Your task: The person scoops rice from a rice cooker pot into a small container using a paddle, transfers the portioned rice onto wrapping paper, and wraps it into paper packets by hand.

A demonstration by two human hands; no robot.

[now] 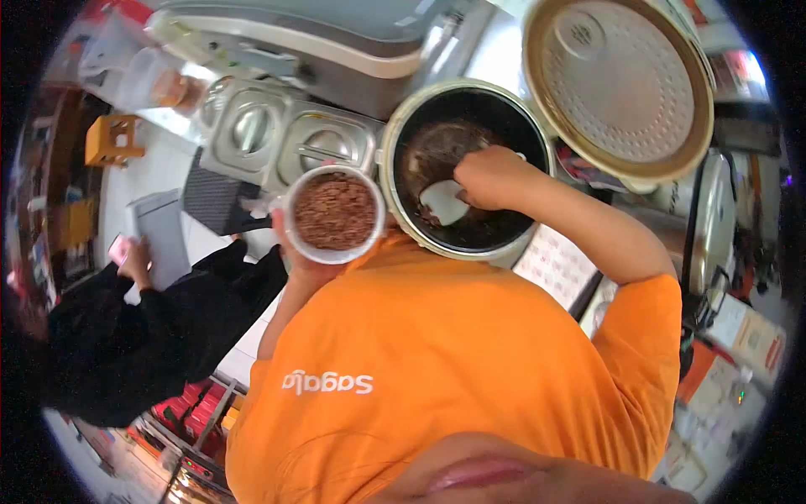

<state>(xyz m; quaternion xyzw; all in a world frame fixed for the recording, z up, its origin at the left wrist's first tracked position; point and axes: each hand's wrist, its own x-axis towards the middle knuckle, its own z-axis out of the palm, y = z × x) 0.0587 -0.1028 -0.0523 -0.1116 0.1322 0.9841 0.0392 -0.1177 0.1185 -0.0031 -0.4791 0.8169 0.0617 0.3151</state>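
Note:
My left hand [306, 267] is wrapped round a white round bowl [379, 210] heaped with reddish-brown cooked rice [334, 210]. Its fingers show along the bowl's left and lower side. In front of my body stands a rice cooker [393, 189] with a black inner pot. My right hand [499, 178] reaches into it, closed on a white rice paddle [445, 204]. The paddle's blade is low in the pot, among dark brown rice [445, 147] stuck to the bottom and side. Bowl and cooker are side by side, the bowl to the left.
The cooker's open lid [621, 84] stands at the upper right. Lidded steel containers [327, 139] lie behind the bowl. At left, a person in black [159, 336] holds a pink phone [122, 249]. A yellow stool [113, 141] stands on the floor beyond.

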